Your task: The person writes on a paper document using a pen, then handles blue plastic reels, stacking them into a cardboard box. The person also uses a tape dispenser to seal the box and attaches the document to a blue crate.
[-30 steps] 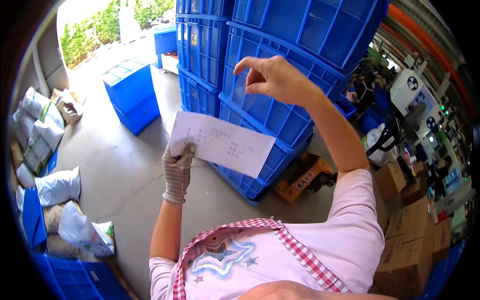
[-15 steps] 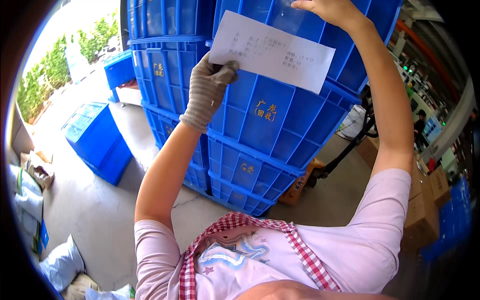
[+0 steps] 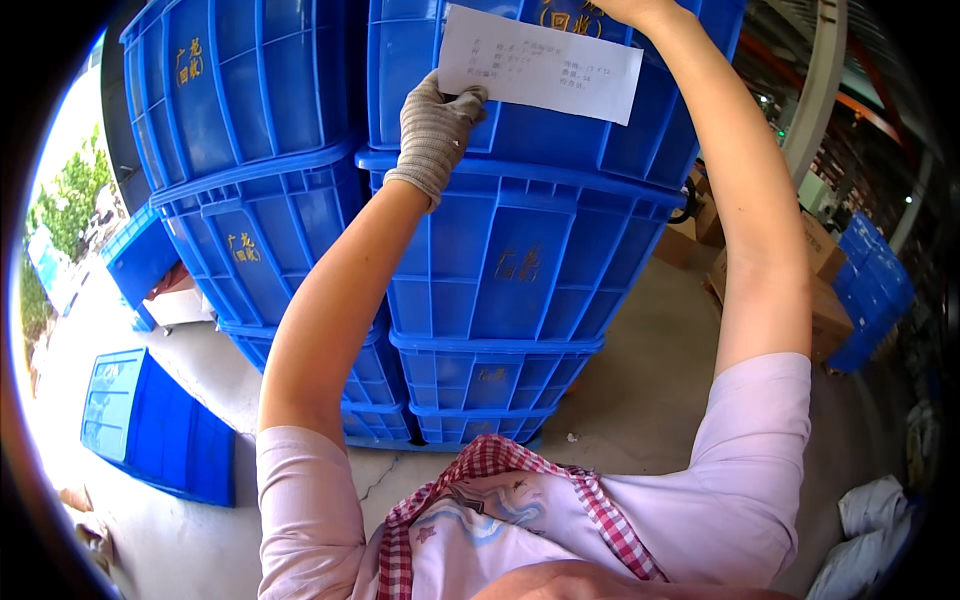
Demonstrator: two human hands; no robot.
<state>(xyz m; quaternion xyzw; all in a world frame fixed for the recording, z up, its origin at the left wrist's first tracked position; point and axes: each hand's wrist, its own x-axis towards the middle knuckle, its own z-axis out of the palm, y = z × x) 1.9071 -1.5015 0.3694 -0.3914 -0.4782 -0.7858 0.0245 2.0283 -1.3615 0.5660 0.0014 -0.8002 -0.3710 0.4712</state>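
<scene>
In my left hand, which wears a grey striped knit glove, I pinch the left end of a white paper slip with printed and handwritten lines. The slip lies before the upper part of a tall stack of blue plastic crates, tilting slightly down to the right. My bare right hand is raised to the upper edge of the picture, near the front of a high crate. Its fingers are mostly cut off there, so whether they hold anything does not show. Another column of blue crates stands directly to the left.
A separate blue crate stands on the grey floor at left, with another blue container behind it. Cardboard boxes and a blue container are at right. White sacks lie at lower right.
My view has turned, so the stacks now look squarer and lower. The slip is still in my left hand and appears higher in the picture. My right hand has moved partly out at the top.
</scene>
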